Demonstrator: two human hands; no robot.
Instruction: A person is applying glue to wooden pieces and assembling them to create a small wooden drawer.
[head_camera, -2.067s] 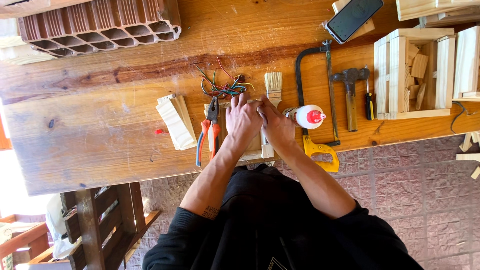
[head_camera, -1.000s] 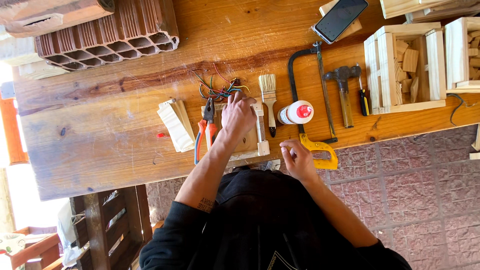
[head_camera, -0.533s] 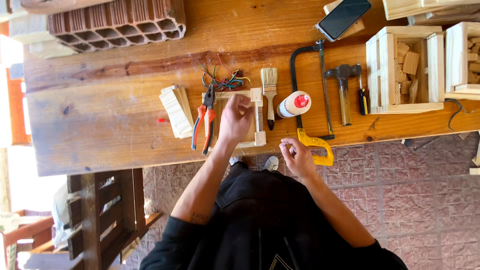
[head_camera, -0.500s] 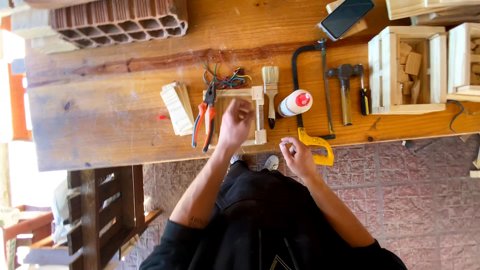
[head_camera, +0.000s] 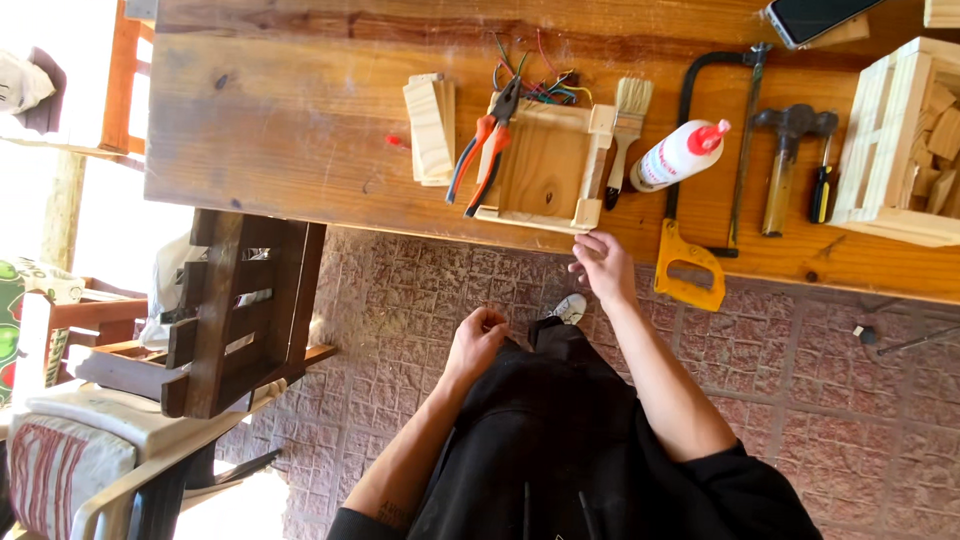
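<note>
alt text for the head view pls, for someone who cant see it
Seen from above, a person's right hand reaches to the edge of a wooden workbench beside a small wooden frame; the left hand hangs curled below. Orange-handled pliers, a paintbrush, glue bottle and hacksaw lie nearby.

Daylight is flooding our view from the left, and the far left edge is blowing out to white.
We are seeing the workbench (head_camera: 300, 130) evenly lit and mostly sharp, with soft shadows lying under the tools, while the right hand (head_camera: 603, 268) is blurring slightly and the bench edges are bowing outward near the corners.
</note>
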